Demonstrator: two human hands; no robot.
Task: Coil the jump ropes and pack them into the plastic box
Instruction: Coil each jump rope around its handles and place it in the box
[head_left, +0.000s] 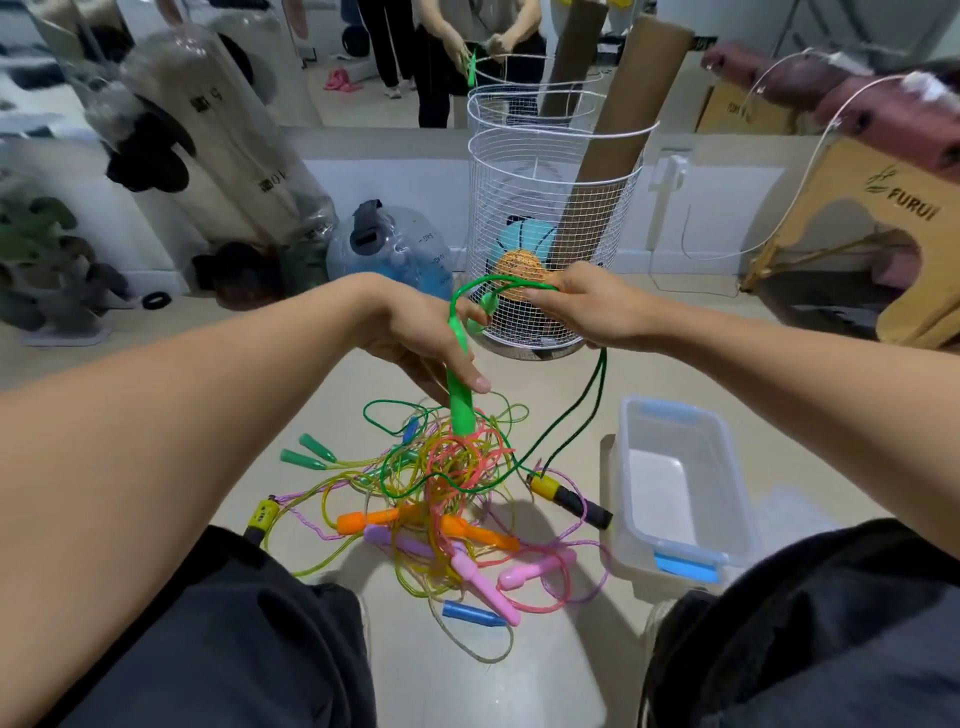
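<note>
A person is sitting on the floor, the left hand gripping a green handle upright, fingers curled round it. The right hand is pinching the green rope, whose loop is arching between both hands and trailing down at 6 o'clock into the rope pile. The box, lidless, is standing at 3 o'clock of the pile, just beside it. A wire basket is rising at 12 o'clock.

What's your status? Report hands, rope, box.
Left hand grips green handle; right hand holds green cord. Plastic box empty. Cord still snarled in pile.
</note>
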